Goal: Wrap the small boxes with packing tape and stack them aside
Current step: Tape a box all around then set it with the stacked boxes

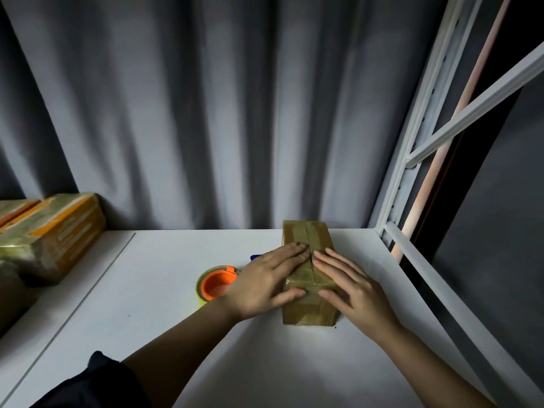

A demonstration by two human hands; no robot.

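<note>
A small brown box [306, 235] wrapped in glossy tape lies lengthwise on the white table [164, 307], right of centre. My left hand [265, 282] lies flat on its left half, fingers straight and pressing the top. My right hand [350, 287] presses the right half the same way, its fingertips almost meeting the left ones at the centre seam. A tape roll [215, 285] with an orange core sits on the table just left of my left hand. At the far left, wrapped boxes [56, 235] with orange patches are stacked together.
A small blue object [255, 257] peeks out behind my left hand. Grey curtains hang behind the table. A white metal shelf frame [412, 160] rises at the table's right edge, with a rail running along that side.
</note>
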